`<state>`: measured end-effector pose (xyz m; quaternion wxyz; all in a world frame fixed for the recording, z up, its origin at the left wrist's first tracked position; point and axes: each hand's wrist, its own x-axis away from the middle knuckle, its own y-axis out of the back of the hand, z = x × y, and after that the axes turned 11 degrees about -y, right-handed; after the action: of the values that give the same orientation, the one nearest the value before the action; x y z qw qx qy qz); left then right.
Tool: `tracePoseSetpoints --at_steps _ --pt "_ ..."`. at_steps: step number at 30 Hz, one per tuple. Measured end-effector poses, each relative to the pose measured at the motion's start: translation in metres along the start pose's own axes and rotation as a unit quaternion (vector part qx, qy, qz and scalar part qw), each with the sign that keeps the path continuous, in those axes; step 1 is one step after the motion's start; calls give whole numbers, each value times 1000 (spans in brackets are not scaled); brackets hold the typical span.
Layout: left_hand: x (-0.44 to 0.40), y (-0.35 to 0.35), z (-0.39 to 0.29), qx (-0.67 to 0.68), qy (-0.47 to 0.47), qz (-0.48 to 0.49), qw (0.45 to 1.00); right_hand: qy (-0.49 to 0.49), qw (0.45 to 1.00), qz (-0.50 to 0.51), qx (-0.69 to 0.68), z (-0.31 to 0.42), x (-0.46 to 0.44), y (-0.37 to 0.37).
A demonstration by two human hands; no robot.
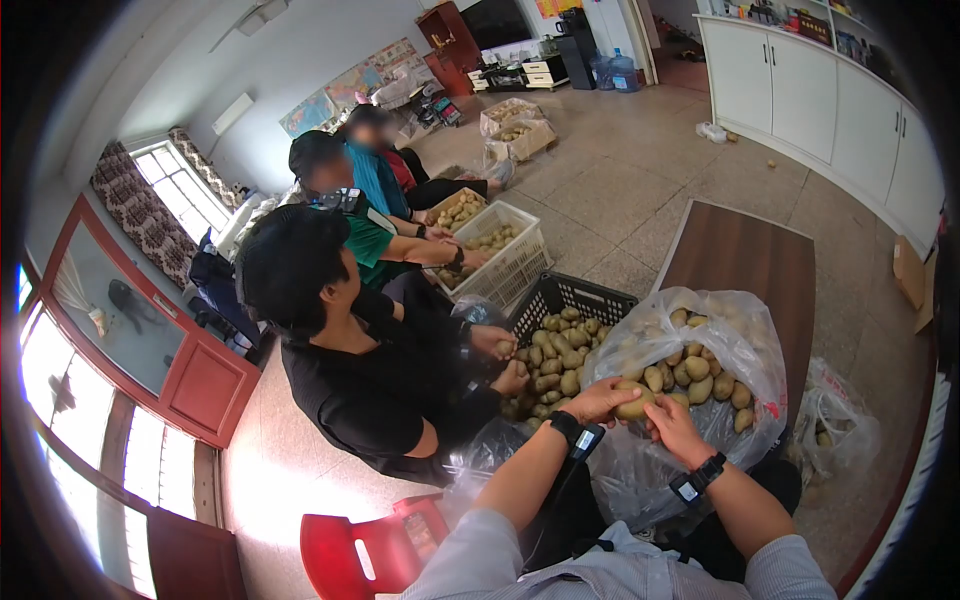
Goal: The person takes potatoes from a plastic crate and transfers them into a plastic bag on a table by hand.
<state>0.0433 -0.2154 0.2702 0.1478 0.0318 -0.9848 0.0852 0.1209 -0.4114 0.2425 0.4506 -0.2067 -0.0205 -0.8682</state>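
Between my two hands is a large yellowish-brown potato (633, 403). My left hand (596, 402) is closed around its left end, and the fingers of my right hand (674, 427) pinch its right end. Both hands are over the near edge of a clear plastic bag (740, 335), which lies open with several potatoes (698, 370) inside. Just left of my left hand stands a black crate (585, 291) filled with potatoes (560, 345). Each wrist wears a black strap with a small device.
A person in black (370, 390) sits at my left, hands over the black crate. Further people sit beyond, by a white crate (530, 250) of potatoes. A brown board (745, 255) lies behind the bag. A red chair (340, 550) is at lower left, another plastic bag (840, 420) at right.
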Motion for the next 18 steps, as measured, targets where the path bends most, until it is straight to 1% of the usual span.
tracePoseSetpoints --at_steps 4,18 --pt "0 0 -1 -8 7 -9 1000 -6 999 -13 31 -1 2 2" --pt "-1 1 0 -1 11 -26 1000 -1 998 -28 50 -4 1 3"
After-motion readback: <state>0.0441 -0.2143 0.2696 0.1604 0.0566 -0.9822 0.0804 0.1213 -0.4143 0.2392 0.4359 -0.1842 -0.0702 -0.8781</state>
